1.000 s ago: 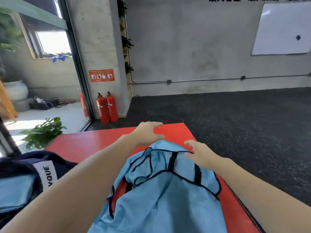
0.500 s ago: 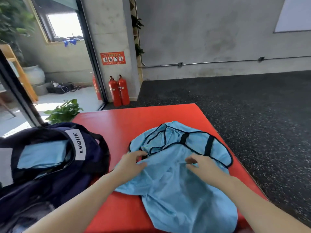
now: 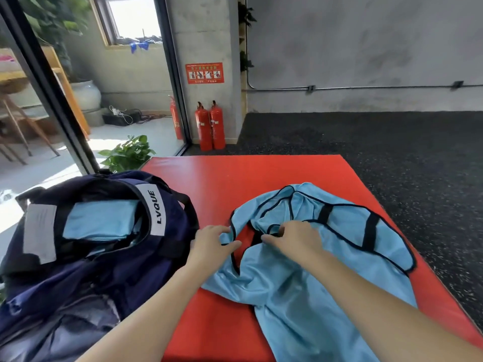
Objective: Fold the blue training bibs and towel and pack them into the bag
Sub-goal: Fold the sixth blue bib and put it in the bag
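Head view: right hand [image 3: 292,237] fingertips hidden in bib [image 3: 308,278] folds.

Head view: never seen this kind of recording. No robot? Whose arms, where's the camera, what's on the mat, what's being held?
No robot here. A person wears a wide-angle camera on the head, looking forward and down, so the two bare arms are their own. There is only this one view. On the red mat lies a crumpled light blue bib with black trim. The left hand pinches its left edge; the right hand grips the fabric near the neck opening. On the left stands an open navy bag with folded blue cloth already inside. Two red fire extinguishers stand by the wall behind.
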Demonstrator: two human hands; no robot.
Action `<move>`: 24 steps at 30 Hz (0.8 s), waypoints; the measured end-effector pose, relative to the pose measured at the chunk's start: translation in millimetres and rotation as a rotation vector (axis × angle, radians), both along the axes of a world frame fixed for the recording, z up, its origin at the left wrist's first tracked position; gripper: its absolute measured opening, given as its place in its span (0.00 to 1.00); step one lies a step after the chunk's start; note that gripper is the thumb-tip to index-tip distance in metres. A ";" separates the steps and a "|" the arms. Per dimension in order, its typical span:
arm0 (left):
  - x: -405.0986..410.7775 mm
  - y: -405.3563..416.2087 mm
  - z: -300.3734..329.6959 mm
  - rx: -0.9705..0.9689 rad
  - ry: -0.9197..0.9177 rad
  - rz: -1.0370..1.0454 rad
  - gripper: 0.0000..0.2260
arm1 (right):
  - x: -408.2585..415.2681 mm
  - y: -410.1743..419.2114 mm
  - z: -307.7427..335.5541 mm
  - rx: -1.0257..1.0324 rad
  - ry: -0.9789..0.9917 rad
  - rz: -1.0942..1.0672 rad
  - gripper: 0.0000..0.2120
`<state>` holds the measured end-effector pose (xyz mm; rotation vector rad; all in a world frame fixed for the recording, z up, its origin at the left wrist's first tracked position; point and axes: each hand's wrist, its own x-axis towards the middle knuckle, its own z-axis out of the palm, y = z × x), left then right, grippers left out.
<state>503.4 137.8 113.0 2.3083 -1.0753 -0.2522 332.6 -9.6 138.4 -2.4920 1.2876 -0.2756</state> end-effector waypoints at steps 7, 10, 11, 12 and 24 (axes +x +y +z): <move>1.0 -20.5 0.5 0.076 -0.161 0.038 0.10 | 24.2 -12.2 -13.9 0.140 -0.306 0.013 0.21; 2.5 -21.7 12.2 -0.137 0.018 0.111 0.10 | 19.7 -21.3 -1.4 0.184 -0.439 0.047 0.22; 0.9 -21.3 19.8 -0.214 0.081 0.142 0.10 | 16.4 -25.2 4.8 0.187 -0.457 0.050 0.22; -0.8 -20.0 28.6 -0.262 0.125 0.170 0.10 | 12.2 -29.0 12.0 0.182 -0.474 0.045 0.21; -6.6 -6.5 198.0 -0.745 0.478 0.057 0.10 | -75.0 -53.0 169.9 0.331 -0.939 -0.014 0.14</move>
